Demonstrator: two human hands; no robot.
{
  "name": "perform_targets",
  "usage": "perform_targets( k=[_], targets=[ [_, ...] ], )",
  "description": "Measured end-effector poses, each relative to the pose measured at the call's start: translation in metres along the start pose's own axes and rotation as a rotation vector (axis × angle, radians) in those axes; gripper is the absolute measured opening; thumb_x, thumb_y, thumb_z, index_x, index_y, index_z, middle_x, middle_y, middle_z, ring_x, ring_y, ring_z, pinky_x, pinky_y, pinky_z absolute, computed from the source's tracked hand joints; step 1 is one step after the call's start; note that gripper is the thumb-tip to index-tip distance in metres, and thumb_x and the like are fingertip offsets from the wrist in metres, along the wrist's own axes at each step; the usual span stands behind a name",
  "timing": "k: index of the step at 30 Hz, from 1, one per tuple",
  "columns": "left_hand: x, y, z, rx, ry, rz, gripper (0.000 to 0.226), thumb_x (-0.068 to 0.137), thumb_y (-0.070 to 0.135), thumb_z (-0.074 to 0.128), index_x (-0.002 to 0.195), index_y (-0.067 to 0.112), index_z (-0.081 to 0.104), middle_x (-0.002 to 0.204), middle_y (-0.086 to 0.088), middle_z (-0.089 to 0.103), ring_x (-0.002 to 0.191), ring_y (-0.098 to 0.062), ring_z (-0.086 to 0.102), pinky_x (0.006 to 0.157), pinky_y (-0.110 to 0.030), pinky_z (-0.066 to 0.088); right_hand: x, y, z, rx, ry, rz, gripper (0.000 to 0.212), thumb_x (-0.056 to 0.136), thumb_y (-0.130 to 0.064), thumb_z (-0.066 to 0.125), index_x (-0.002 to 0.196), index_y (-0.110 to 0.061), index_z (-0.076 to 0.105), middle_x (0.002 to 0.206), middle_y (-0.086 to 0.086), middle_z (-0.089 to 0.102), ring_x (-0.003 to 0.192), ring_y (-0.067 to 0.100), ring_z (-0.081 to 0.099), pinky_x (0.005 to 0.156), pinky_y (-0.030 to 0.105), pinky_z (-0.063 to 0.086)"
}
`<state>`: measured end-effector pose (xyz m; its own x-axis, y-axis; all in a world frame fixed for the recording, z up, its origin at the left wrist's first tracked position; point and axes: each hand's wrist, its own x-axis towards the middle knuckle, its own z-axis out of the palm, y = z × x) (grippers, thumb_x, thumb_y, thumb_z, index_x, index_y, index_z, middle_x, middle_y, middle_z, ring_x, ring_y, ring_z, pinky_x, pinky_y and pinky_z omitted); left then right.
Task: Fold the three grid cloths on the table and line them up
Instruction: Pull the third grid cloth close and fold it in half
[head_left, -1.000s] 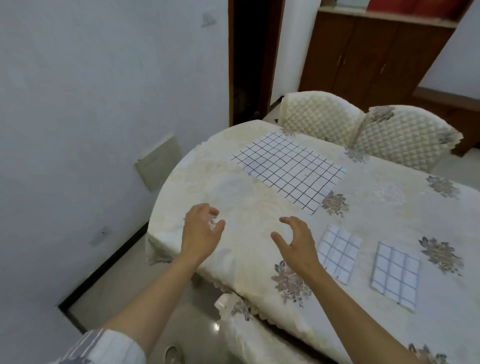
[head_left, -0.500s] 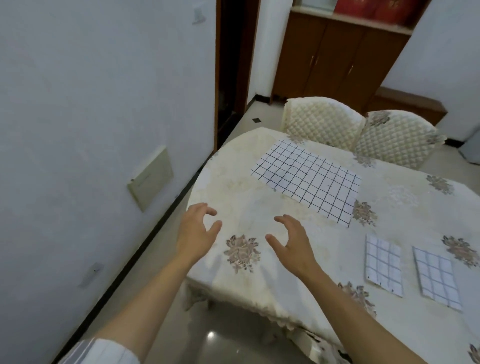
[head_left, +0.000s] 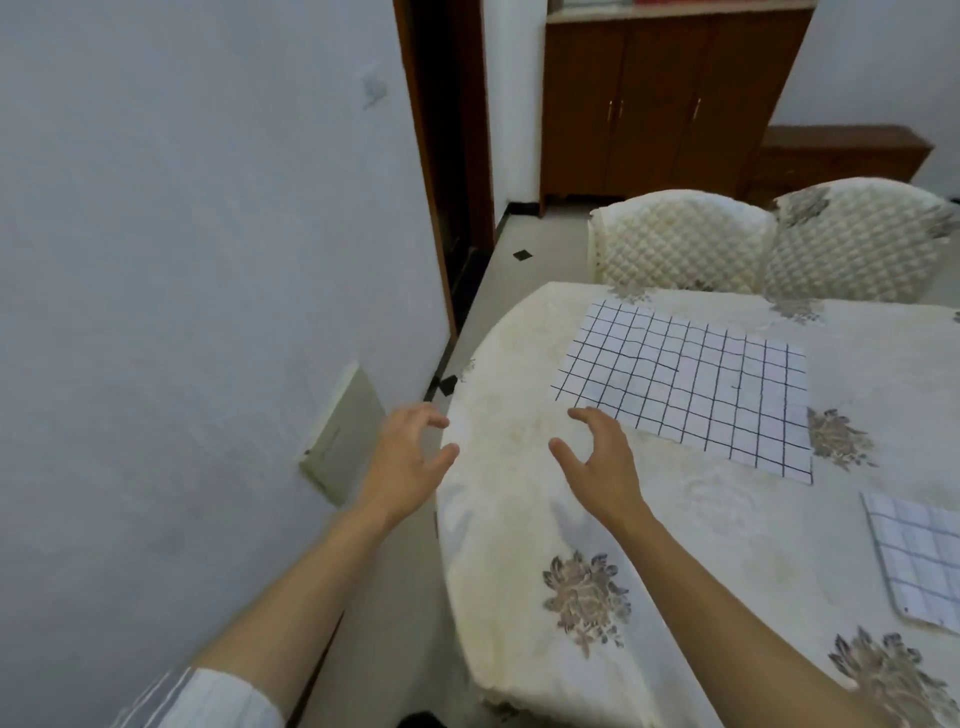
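Head view: left hand (head_left: 402, 467) and right hand (head_left: 597, 462), fingers apart, empty, have neared the unfolded grid cloth (head_left: 691, 384)

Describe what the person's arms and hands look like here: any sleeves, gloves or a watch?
The left hand and right hand are bare, with no gloves and no watch or bracelet at either wrist. The left forearm is uncovered up to a white sleeve with thin dark stripes. The right forearm is uncovered as far as the picture shows.
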<state>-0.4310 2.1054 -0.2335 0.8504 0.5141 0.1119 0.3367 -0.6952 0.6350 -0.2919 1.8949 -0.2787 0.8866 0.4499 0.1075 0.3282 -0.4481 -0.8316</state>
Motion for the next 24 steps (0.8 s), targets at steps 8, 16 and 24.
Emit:
perform_targets(
  k=[8,16,24],
  targets=[
    [0.094,-0.061,-0.002,-0.082,-0.144,0.139,0.030,0.086,0.030,0.070,0.113,0.021,0.059,0.124,0.012,0.045,0.116,-0.003,0.039,0.098,-0.020,0.027,0.056,-0.012,0.052,-0.056,0.193,0.168,0.042,0.089,-0.033,0.065,0.128,-0.020,0.053,0.132,-0.001,0.051,0.127,0.018,0.043,0.103,0.030,0.031],
    [0.186,-0.137,-0.032,-0.116,-0.259,0.236,0.026,0.086,0.028,0.069,0.109,0.020,0.060,0.130,0.001,0.048,0.124,-0.015,0.041,0.097,-0.023,0.027,0.080,-0.061,0.124,-0.194,0.361,0.326,0.045,0.086,-0.037,0.067,0.126,-0.020,0.055,0.133,0.000,0.053,0.129,0.019,0.042,0.108,0.043,0.033],
    [0.251,-0.122,-0.007,-0.225,-0.365,0.400,0.027,0.083,0.027,0.072,0.107,0.021,0.062,0.127,0.005,0.052,0.120,-0.013,0.044,0.097,-0.022,0.031,0.101,-0.058,0.123,-0.245,0.506,0.435,0.045,0.085,-0.040,0.067,0.125,-0.024,0.054,0.131,-0.004,0.052,0.126,0.017,0.044,0.105,0.048,0.037]
  ],
)
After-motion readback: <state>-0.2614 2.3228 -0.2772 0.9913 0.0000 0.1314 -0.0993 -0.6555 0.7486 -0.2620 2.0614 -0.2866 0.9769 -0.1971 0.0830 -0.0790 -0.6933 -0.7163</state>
